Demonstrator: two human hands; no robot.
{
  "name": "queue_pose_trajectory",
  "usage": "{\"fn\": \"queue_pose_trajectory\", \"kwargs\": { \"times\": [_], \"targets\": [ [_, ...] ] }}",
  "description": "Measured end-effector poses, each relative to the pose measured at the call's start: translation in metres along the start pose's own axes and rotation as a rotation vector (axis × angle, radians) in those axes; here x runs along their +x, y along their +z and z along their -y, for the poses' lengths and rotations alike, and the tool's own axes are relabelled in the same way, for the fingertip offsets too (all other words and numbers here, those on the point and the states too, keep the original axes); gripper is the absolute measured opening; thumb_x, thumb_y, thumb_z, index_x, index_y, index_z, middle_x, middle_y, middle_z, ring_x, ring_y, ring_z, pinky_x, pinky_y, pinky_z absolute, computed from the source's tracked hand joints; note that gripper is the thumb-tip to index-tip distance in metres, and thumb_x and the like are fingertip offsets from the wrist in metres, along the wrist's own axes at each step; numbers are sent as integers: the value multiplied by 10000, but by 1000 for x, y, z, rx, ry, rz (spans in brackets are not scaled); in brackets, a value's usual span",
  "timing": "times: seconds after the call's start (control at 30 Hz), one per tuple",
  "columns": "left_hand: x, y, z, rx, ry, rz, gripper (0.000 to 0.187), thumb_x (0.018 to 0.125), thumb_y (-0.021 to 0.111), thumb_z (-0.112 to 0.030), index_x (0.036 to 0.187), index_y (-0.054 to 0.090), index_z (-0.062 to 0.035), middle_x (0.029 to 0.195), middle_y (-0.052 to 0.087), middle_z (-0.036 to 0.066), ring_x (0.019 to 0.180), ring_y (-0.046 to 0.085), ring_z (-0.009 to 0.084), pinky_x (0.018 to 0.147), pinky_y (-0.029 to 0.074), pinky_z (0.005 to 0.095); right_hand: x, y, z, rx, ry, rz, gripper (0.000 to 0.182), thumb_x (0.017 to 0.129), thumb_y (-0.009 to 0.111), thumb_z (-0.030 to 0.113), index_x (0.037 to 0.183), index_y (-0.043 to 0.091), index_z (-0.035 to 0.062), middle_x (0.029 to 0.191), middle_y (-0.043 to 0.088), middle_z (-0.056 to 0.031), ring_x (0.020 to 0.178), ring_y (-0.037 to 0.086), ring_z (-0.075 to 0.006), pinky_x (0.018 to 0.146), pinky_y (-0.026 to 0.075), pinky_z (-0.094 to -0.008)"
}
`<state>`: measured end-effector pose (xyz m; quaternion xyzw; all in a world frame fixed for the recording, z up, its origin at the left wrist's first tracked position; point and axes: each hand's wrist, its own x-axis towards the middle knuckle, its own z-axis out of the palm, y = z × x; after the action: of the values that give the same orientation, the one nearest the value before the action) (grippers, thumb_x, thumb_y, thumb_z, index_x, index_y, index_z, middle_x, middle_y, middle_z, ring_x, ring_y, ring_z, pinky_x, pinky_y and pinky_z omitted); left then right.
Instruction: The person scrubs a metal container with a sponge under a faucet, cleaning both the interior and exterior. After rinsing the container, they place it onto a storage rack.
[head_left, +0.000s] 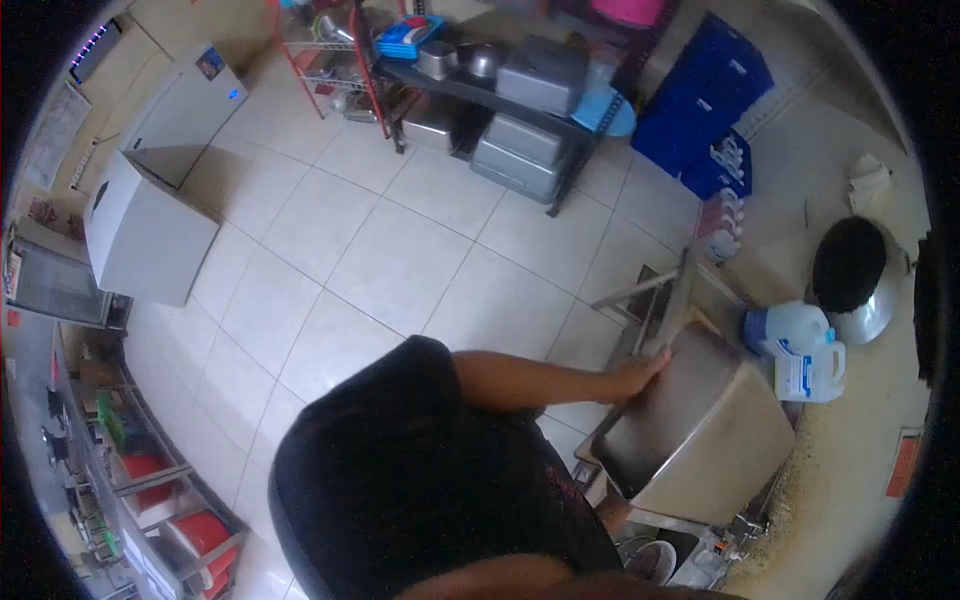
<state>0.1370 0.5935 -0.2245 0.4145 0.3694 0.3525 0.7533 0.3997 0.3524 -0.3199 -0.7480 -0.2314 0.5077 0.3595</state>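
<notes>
A large rectangular metal tub (715, 450) is tilted at the right, over the sink area. My left hand (642, 376) grips its upper edge, with the arm stretched out from a black sleeve. Low at the tub's near corner is my right hand (612, 512), mostly hidden by the tub and my shirt; it appears to hold the tub from that side. Just below the tub, a round bowl-like vessel (655, 560) shows in part. Behind the tub's upper end stands a metal frame (672, 300).
Plastic jugs (812, 370) stand beyond the tub, near a dark round pan (850, 265) against the wall. Blue crates (705, 95) are stacked at the back. A black shelf (480, 88) carries metal pans. White chest freezers (150, 235) and a rack with red containers (205, 545) line the left.
</notes>
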Motion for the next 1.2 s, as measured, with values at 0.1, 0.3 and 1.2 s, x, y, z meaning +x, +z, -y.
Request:
{"fn": "queue_pose_trajectory", "kwargs": {
  "times": [0.1, 0.3, 1.2],
  "targets": [
    [-25, -62, 28, 161, -67, 86, 757, 912, 249, -702, 1232, 551, -86, 950, 608, 141, 920, 611, 251, 788, 480, 405, -35, 55, -12, -1, 61, -46, 607, 822, 618, 501, 1207, 544, 37, 988, 618, -127, 810, 602, -272, 706, 501, -413],
    [-47, -130, 47, 145, -336, 233, 709, 934, 219, -657, 1232, 526, -91, 965, 614, 130, 888, 649, 288, 628, 559, 444, -82, 142, 4, -37, 130, -67, 604, 833, 609, 495, 1216, 534, 35, 1014, 610, -128, 835, 600, -270, 725, 502, -409],
    [15, -440, -141, 7, -540, 665, 414, 940, 513, -287, 1268, 503, -35, 1213, 560, 184, 1137, 534, 283, 926, 475, 445, 8, 323, 142, -56, 287, 139, 589, 880, 567, 466, 1261, 492, 23, 1135, 573, -132, 947, 591, -259, 810, 509, -393]
  ]
}}
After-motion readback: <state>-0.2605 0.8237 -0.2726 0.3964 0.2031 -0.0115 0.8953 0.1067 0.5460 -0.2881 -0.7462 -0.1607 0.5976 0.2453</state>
